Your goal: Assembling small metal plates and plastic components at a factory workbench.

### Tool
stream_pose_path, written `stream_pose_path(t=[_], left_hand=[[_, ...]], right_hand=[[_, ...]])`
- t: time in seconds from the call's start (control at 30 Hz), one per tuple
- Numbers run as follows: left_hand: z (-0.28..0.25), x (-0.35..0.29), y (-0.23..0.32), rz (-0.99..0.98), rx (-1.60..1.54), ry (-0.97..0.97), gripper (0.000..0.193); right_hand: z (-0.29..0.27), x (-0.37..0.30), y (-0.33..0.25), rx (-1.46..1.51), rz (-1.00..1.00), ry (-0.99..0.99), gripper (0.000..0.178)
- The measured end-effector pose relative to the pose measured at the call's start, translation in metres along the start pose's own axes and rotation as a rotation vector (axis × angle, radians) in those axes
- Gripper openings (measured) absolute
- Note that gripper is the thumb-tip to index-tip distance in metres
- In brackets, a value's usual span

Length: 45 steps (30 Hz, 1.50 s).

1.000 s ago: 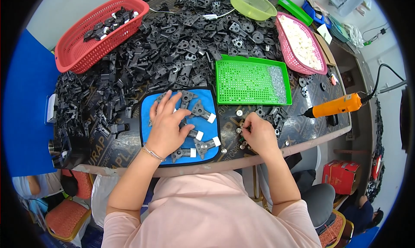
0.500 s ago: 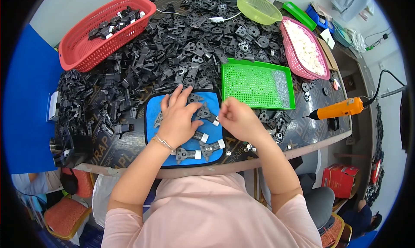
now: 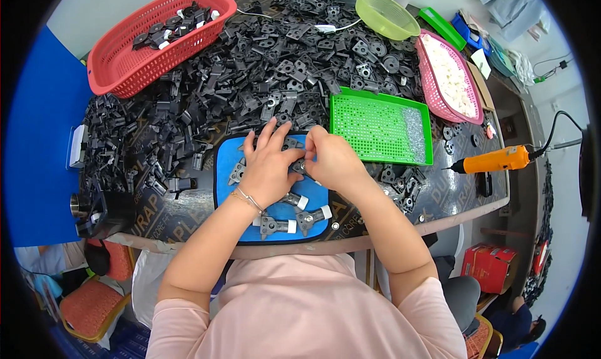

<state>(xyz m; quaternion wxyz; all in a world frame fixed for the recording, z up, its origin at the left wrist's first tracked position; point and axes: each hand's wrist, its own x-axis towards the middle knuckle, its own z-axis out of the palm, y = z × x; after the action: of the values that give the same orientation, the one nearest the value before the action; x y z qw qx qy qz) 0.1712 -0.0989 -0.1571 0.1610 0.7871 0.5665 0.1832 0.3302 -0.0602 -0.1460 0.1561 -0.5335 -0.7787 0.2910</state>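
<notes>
A blue mat [image 3: 316,199] with a black border lies before me, carrying several black plastic brackets with white end pieces, such as one bracket [image 3: 275,226] at its near edge. My left hand [image 3: 270,165] is spread over the mat, fingers stretched out, with its thumb and index finger beside a bracket [image 3: 298,166]. Over that same bracket, my right hand [image 3: 335,158] comes down with its fingertips pinched together. Whatever those fingertips hold is too small or hidden to see. Both hands partly cover the bracket.
A green perforated tray [image 3: 382,155] with small silvery pieces stands right of the mat. Loose black parts [image 3: 250,65] heap up behind. A red basket [image 3: 134,65] is far left, a pink basket [image 3: 432,87] of white pieces right. An orange electric screwdriver [image 3: 494,160] hangs at the right.
My right hand has moved left, from the mat's right edge to over the bracket beside my left fingers. My left hand stays spread in nearly the same place; the whole view has shifted slightly.
</notes>
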Motion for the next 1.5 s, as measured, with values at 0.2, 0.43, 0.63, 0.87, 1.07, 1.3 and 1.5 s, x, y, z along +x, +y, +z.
stream_pose_path(t=[0.2,0.43,0.63,0.87,1.07,1.3,1.5], left_hand=[[0.002,0.000,0.001,0.000,-0.004,0.005,0.041],[0.001,-0.002,0.003,0.011,0.013,0.004,0.045],[-0.012,-0.012,-0.003,-0.017,-0.019,0.082,0.046],[-0.012,-0.014,0.016,0.070,0.052,0.036,0.028],[-0.005,-0.017,0.014,0.096,0.075,0.047,0.026],[-0.010,-0.019,0.012,0.066,0.059,0.058,0.030],[-0.026,-0.017,-0.016,-0.054,0.104,0.172,0.038]], right_hand=[[0.004,-0.004,0.001,0.027,0.014,-0.020,0.023],[-0.018,-0.021,0.008,0.174,-0.036,0.084,0.025],[-0.069,-0.088,0.060,0.079,0.190,0.183,0.020],[-0.052,-0.125,0.078,-0.109,0.239,0.120,0.021],[-0.043,-0.123,0.073,-0.193,0.248,0.137,0.022],[-0.046,-0.118,0.069,-0.209,0.285,0.083,0.020],[-0.055,-0.107,0.065,-0.015,0.197,-0.030,0.022]])
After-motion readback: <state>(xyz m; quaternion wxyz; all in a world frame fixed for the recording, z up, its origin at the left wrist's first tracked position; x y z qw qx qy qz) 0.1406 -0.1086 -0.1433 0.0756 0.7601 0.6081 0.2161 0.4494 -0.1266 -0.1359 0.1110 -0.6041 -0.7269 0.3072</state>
